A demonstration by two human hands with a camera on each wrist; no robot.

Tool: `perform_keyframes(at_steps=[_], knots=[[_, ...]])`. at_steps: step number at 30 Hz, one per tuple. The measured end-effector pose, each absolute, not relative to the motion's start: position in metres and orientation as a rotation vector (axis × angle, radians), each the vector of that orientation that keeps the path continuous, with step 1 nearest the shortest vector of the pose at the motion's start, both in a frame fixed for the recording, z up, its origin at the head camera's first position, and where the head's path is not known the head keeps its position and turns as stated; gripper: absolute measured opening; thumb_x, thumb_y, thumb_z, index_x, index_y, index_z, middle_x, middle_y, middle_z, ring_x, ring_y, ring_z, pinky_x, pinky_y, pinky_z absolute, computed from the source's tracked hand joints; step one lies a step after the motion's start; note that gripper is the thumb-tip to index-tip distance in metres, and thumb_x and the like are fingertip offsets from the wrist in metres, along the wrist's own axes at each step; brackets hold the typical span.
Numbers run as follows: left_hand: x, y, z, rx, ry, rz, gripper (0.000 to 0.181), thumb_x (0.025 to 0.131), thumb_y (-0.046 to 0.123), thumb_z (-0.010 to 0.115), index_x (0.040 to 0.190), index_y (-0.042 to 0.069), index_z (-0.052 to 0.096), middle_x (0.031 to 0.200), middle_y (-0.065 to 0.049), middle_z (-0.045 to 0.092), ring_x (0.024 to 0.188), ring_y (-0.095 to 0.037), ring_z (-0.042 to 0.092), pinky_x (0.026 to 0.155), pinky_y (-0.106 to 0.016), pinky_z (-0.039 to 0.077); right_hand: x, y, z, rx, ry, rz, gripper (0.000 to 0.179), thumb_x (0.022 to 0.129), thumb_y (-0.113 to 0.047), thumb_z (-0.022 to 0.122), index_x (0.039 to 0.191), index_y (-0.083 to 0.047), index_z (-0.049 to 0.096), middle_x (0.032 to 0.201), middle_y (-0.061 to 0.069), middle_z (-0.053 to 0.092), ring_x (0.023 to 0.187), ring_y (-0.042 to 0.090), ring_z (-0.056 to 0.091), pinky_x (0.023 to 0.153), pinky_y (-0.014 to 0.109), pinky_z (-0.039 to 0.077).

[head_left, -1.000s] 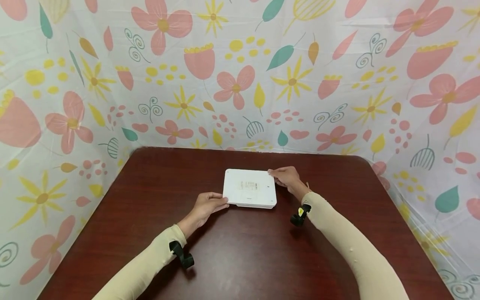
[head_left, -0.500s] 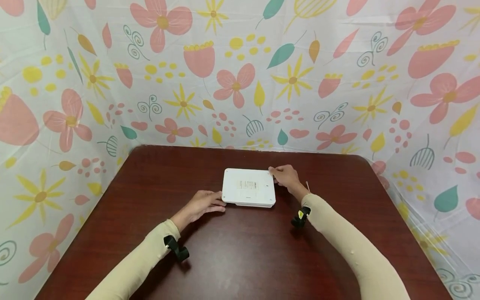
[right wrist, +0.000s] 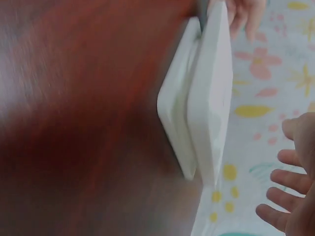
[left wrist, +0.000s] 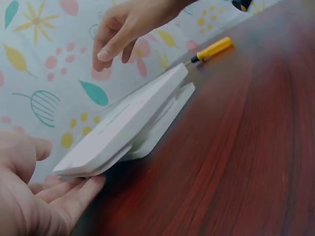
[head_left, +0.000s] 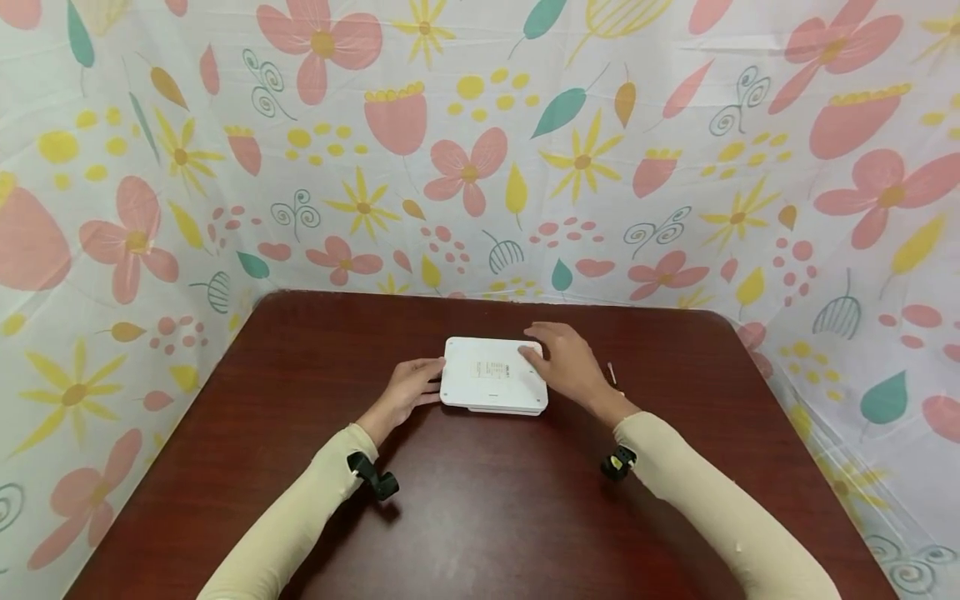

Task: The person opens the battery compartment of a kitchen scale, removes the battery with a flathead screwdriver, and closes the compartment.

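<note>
White flat-cased device (head_left: 517,392) on the desk (head_left: 480,517), toward its far side, roughly centred; two layers, thicker slab above a thinner plate. From left to right: beige left sleeve (head_left: 288,517) reaches in from the near edge, black wrist mount (head_left: 372,477) at its cuff. Left hand (head_left: 407,387) at the device's left end; left wrist view puts extended fingers under the corner, touching it from below, thumb raised clear, no grasp. Device next: upper face carries a pale printed label (head_left: 491,369), print too small to read; small dark marks near the corners. Right hand (head_left: 572,367) above the device's right end, fingers spread and released, holding nothing; both wrist views show a gap between hand and case. Yellow-handled screwdriver (left wrist: 214,49) lies on the desk just beyond that end, black collar, thin metal shaft. Farthest right, beige right sleeve (head_left: 720,500) with a second black mount (head_left: 618,462). Floral sheet (head_left: 480,242) behind.
</note>
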State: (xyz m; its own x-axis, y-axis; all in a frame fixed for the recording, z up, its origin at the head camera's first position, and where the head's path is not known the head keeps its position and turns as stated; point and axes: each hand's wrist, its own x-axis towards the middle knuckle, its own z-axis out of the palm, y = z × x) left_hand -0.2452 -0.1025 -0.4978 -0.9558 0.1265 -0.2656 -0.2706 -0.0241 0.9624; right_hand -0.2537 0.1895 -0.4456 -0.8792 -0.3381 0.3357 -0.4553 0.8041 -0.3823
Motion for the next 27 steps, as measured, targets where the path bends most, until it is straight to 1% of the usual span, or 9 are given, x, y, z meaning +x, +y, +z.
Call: perform_keyframes(at_steps=[3,7,11,16,24,27], knots=[[-0.246,-0.099,-0.502,-0.185,1.964,2.075,0.043,0.101,0.018,0.068,0.137,-0.003,0.06,0.125,-0.022,0.067,0.097,-0.024,0.071,0.084,-0.038,0.063,-0.243,0.18,-0.45,0.676,-2.743,0.63,0.05,0.099,-0.04,0.069,0.134,-0.005,0.067,0.145,0.016,0.058,0.139,0.035,0.049,0.111,0.055,0.045],[-0.248,-0.097,-0.505,-0.203,1.937,2.104,0.04,0.097,0.008,0.071,0.134,-0.004,0.063,0.116,-0.019,0.071,0.089,-0.019,0.072,0.078,-0.035,0.063,-0.233,0.171,-0.46,0.703,-2.774,0.585,0.056,0.097,-0.045,0.07,0.135,-0.004,0.067,0.146,0.016,0.057,0.14,0.035,0.049,0.111,0.053,0.046],[-0.25,-0.097,-0.507,-0.198,1.922,2.119,0.04,0.097,0.005,0.07,0.135,-0.006,0.062,0.115,-0.02,0.072,0.089,-0.02,0.072,0.078,-0.035,0.063,-0.228,0.165,-0.469,0.712,-2.8,0.582,0.058,0.096,-0.047,0.07,0.133,-0.003,0.068,0.145,0.018,0.058,0.137,0.036,0.051,0.107,0.053,0.05],[-0.251,-0.098,-0.507,-0.199,1.917,2.108,0.042,0.097,0.006,0.071,0.136,-0.004,0.061,0.119,-0.022,0.07,0.091,-0.021,0.072,0.08,-0.035,0.063,-0.224,0.16,-0.475,0.692,-2.84,0.573,0.058,0.095,-0.05,0.071,0.128,-0.002,0.071,0.143,0.02,0.059,0.132,0.036,0.056,0.098,0.053,0.056],[-0.252,-0.098,-0.507,-0.199,1.904,2.127,0.041,0.096,0.006,0.071,0.135,-0.005,0.062,0.117,-0.022,0.071,0.089,-0.02,0.072,0.079,-0.034,0.063,-0.226,0.155,-0.474,0.682,-2.901,0.413,0.064,0.09,-0.059,0.071,0.125,-0.005,0.074,0.138,0.02,0.063,0.129,0.037,0.058,0.093,0.053,0.058],[-0.252,-0.098,-0.507,-0.201,1.894,2.13,0.041,0.096,0.005,0.072,0.135,-0.005,0.063,0.115,-0.021,0.072,0.088,-0.02,0.072,0.078,-0.035,0.063,-0.229,0.152,-0.473,0.675,-2.919,0.361,0.066,0.088,-0.062,0.072,0.124,-0.007,0.075,0.136,0.02,0.064,0.122,0.038,0.063,0.088,0.052,0.06]])
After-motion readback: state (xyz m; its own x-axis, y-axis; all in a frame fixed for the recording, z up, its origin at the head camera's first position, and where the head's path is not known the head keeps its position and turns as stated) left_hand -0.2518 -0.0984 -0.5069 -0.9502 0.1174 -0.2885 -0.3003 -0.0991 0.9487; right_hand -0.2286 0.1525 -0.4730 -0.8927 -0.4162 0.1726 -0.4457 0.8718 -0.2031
